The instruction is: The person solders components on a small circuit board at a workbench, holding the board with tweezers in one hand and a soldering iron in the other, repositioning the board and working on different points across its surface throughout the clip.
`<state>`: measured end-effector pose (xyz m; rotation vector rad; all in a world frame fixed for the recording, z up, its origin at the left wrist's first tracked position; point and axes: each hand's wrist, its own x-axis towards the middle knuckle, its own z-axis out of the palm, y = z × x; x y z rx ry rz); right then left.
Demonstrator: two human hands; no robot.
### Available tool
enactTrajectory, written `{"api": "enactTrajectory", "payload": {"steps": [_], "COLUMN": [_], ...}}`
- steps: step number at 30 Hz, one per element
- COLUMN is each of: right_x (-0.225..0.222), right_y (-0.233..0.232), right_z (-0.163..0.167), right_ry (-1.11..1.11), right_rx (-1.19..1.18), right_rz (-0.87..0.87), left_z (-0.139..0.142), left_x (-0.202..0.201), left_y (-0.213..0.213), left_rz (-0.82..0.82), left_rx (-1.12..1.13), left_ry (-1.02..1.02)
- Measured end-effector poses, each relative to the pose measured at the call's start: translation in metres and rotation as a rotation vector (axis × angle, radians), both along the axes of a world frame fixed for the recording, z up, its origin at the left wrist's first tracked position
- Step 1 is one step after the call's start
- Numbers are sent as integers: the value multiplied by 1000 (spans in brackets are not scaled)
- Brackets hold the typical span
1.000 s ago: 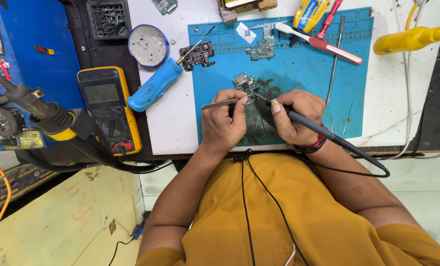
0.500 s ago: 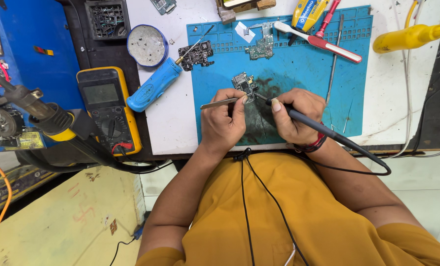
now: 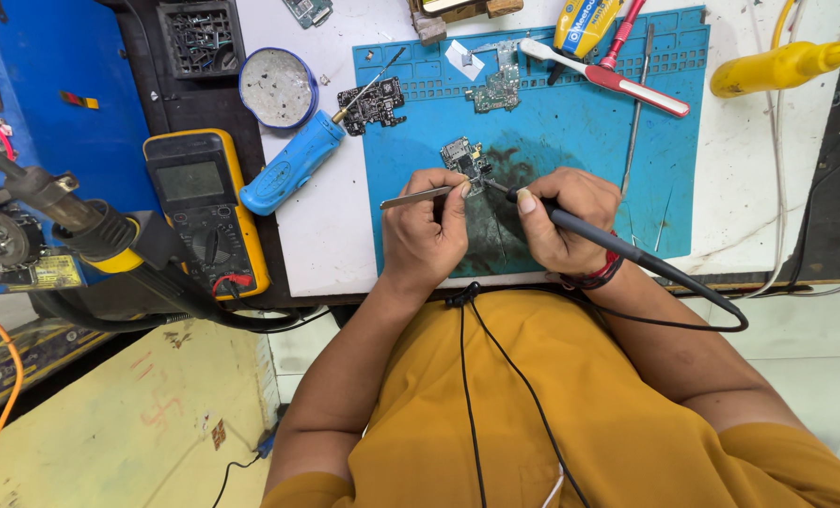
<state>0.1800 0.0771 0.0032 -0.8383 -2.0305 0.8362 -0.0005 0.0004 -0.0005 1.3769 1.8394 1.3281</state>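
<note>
Small circuit board [image 3: 464,158]: on my blue mat [image 3: 570,132], at 12 o'clock from both hands. My left hand [image 3: 427,232] grips tweezers [image 3: 418,197] against it; my right hand [image 3: 558,218] grasps the soldering iron [image 3: 580,229], tip touching the board.

Overhead view of a repair bench. A white tabletop [image 3: 326,235] carries a blue work mat [image 3: 580,122] with a ridged strip along its far edge and dark scorch stains near its middle. To the left stands a blue cabinet face [image 3: 72,103], with a dark strip of surface beside it — here rest a yellow-cased multimeter [image 3: 208,212], a black parts tray [image 3: 199,38] and a round blue-rimmed tin [image 3: 277,87]. Below the bench edge, at left, lies a pale yellow panel [image 3: 128,414], scuffed and marked; at right, pale floor tiles [image 3: 796,348]. Lighting is even and bright — shadows are soft and short.
</note>
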Motion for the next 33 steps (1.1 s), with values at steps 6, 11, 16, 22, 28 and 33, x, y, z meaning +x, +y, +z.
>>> {"api": "enactTrajectory", "payload": {"steps": [6,11,16,22,28,33], "right_x": [1,0,2,2,2,2], "right_y": [0,0,0,0,-1,0], "right_z": [1,0,0,-1,-2,-1], "right_ry": [-1,7,5,8,15,16], "right_rx": [-9,-3,-2,-4,-6,-5], "right_rz": [4,3,1,-5,-8,-3], "left_z": [-1,-1,-1,0,0,0], "left_x": [0,0,0,0,1,1], "left_y": [-1,-1,0,0,0,0], "left_rz": [1,0,-3,-1,-3,-1], "left_rx": [-17,11,-13,10,16,12], "left_ry": [-7,14,-7,7,3,1]}}
